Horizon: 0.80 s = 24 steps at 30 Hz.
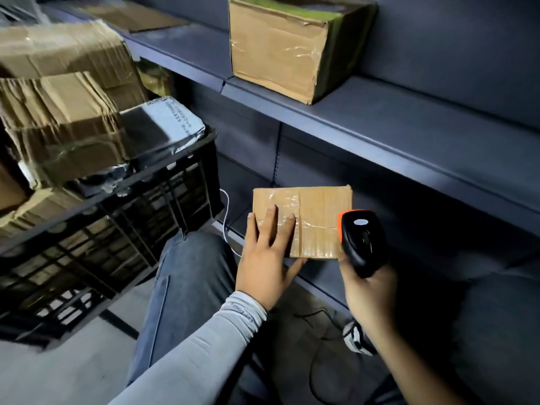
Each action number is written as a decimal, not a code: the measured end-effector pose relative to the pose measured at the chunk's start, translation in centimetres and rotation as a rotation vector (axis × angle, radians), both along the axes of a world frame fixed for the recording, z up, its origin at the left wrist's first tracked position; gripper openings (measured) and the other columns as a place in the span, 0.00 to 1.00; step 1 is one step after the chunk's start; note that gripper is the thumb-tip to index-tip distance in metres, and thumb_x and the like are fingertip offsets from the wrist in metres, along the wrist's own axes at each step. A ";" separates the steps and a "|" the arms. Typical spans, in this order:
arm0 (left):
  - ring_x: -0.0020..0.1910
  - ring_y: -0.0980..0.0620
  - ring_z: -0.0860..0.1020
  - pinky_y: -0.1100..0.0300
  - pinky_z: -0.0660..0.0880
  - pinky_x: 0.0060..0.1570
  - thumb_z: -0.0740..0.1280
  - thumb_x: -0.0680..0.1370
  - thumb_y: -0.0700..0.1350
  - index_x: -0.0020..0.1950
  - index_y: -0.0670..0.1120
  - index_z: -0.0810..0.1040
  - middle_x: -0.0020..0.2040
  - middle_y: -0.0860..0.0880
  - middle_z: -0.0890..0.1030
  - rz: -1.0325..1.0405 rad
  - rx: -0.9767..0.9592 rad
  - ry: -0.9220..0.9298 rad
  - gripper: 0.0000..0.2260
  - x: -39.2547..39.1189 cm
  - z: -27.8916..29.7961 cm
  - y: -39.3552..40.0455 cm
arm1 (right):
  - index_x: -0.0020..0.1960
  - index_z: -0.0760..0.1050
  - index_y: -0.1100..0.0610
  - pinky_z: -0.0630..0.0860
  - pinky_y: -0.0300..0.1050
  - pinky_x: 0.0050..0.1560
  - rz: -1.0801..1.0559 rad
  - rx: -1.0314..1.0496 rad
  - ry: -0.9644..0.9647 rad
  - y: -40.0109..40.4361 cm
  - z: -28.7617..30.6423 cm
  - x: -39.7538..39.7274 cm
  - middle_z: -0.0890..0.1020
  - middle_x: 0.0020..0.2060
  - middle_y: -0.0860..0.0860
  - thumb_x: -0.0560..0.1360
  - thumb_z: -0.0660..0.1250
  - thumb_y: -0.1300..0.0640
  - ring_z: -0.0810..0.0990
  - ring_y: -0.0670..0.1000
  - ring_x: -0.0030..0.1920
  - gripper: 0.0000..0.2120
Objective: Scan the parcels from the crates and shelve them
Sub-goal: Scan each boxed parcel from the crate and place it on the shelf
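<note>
A small flat cardboard parcel [318,217] with clear tape is held in front of the lower shelf. My left hand [267,255] holds it, fingers spread on its top face and thumb under its near edge. My right hand [368,293] grips a black barcode scanner [361,241] with an orange rim, right beside the parcel's right edge. A black plastic crate [122,229] at the left holds several cardboard parcels [58,124] and a grey plastic mailer [163,127].
Dark grey metal shelves [409,133] run along the right. A larger taped cardboard box [280,51] stands on the upper shelf. My knee in jeans [187,273] is below the crate. A white cable [226,217] hangs by the crate and a black cord [315,361] lies on the floor.
</note>
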<state>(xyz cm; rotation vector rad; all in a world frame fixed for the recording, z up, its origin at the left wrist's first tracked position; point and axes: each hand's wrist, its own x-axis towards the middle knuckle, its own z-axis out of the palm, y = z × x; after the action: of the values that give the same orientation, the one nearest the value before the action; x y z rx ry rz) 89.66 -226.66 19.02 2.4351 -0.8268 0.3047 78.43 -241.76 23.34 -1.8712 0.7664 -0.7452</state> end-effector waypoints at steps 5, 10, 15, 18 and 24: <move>0.82 0.29 0.48 0.40 0.57 0.79 0.75 0.74 0.59 0.82 0.60 0.61 0.85 0.42 0.43 -0.047 -0.005 0.233 0.39 -0.5 -0.6 0.0 | 0.41 0.80 0.59 0.76 0.48 0.40 -0.001 0.120 0.065 -1.2 -1.6 0.3 0.82 0.33 0.51 0.76 0.74 0.65 0.82 0.52 0.36 0.07; 0.83 0.53 0.48 0.68 0.51 0.78 0.76 0.70 0.51 0.76 0.59 0.72 0.84 0.45 0.52 -0.092 -0.368 0.389 0.35 -0.8 -0.1 -0.1 | 0.42 0.80 0.50 0.83 0.67 0.52 -0.048 0.225 0.113 -2.4 -2.7 0.5 0.85 0.39 0.50 0.75 0.75 0.64 0.86 0.56 0.44 0.10; 0.66 0.51 0.78 0.54 0.71 0.70 0.72 0.73 0.44 0.77 0.59 0.70 0.66 0.53 0.79 0.100 -0.915 0.938 0.33 1.0 0.9 0.0 | 0.40 0.78 0.53 0.81 0.69 0.50 -0.074 0.280 0.162 -2.8 -3.0 0.6 0.82 0.36 0.55 0.76 0.75 0.63 0.84 0.64 0.41 0.10; 0.49 0.49 0.79 0.54 0.73 0.52 0.66 0.80 0.44 0.78 0.58 0.68 0.50 0.50 0.82 0.217 -1.038 1.191 0.25 2.3 1.6 0.3 | 0.40 0.77 0.52 0.82 0.64 0.50 -0.071 0.335 0.176 -3.0 -2.9 0.8 0.81 0.36 0.51 0.75 0.75 0.65 0.82 0.58 0.39 0.12; 0.47 0.48 0.75 0.51 0.75 0.49 0.65 0.75 0.70 0.71 0.47 0.78 0.44 0.49 0.76 0.180 -1.153 1.479 0.34 3.7 1.3 1.7 | 0.48 0.81 0.52 0.79 0.43 0.32 -0.201 0.501 0.075 -4.4 -2.5 0.9 0.85 0.43 0.53 0.75 0.74 0.62 0.83 0.53 0.40 0.07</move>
<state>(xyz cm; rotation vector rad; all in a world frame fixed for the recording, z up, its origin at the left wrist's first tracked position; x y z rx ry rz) 93.37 -225.01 20.27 1.0595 0.2538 -0.7194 79.37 -246.14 20.81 -1.3879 1.0893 -0.5436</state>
